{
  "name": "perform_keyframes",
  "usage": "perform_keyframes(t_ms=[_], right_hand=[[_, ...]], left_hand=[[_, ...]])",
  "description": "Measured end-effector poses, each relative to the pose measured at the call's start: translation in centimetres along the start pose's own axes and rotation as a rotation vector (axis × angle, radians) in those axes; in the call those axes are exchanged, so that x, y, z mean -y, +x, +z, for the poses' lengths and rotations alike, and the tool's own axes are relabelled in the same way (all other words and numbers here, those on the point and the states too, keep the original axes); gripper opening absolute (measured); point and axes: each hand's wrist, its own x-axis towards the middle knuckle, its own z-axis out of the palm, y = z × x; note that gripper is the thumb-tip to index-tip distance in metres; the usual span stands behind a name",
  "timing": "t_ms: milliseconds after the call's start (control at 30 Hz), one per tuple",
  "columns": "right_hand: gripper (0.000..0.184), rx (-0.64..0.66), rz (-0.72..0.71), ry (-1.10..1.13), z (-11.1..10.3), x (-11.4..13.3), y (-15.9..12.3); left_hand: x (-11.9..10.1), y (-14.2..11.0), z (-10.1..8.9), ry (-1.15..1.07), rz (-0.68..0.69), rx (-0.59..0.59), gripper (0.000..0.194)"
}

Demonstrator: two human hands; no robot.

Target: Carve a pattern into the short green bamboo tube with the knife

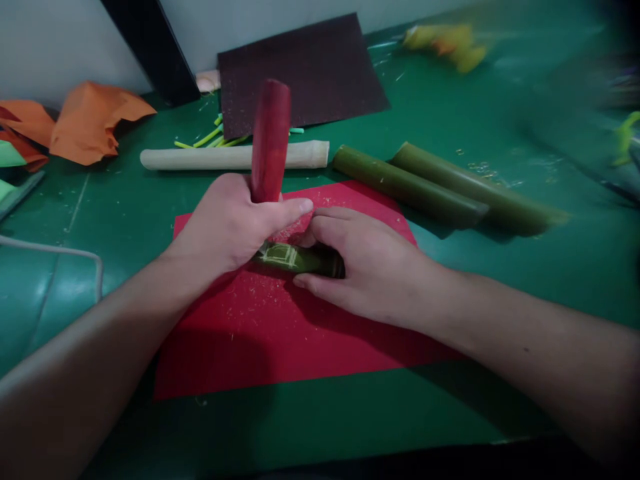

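My left hand (233, 217) is closed round a red-handled carving tool (271, 140), whose thick handle stands up above the fist. Its blade is mostly hidden by my fingers; a bit of metal shows at the left end of the scratched patch on a green bamboo piece (283, 255). Pale lines cut into the bamboo's skin form a box-like outline. My right hand (373, 260) grips the bamboo's right end, thumb on the near side and fingers on the far side. Under both hands lies a red sheet (240, 353), sprinkled with fine pale shavings.
Behind the sheet are a pale peeled stick (200, 159) and two green bamboo lengths (410, 183). Farther back lie a dark sheet (305, 80), a yellow item (445, 43) and crumpled orange paper (95, 123). A grey cable (60, 250) crosses the green table (350, 420) at left.
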Motion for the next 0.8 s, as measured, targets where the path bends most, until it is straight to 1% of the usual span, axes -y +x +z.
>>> perform_keyframes(t_ms=[133,200,300,367,467,600,800], right_hand=[[0.02,0.007,0.006,-0.007,-0.1,0.0,0.0],[0.019,-0.001,0.006,-0.024,-0.1,0.1,0.0],[0.02,0.003,0.052,-0.018,0.0,0.3,0.0],[0.02,0.013,0.082,0.012,0.0,0.4,0.1],[0.02,0.015,0.096,0.048,-0.1,0.3,0.2],[0.021,0.004,0.097,0.059,-0.1,0.2,0.2],[0.022,0.004,0.106,0.064,-0.1,0.2,0.1]], left_hand=[[0.2,-0.3,0.7,0.023,0.053,-0.259,0.036],[0.2,-0.4,1.0,0.04,0.064,-0.322,0.034],[0.2,-0.5,1.2,0.001,0.068,-0.319,0.035],[0.3,-0.5,1.2,-0.045,0.101,-0.314,0.04],[0.3,-0.8,1.2,-0.086,0.156,-0.269,0.044],[0.2,-1.2,1.2,-0.128,0.152,-0.238,0.041],[0.2,-1.2,1.1,-0.15,0.156,-0.205,0.042]])
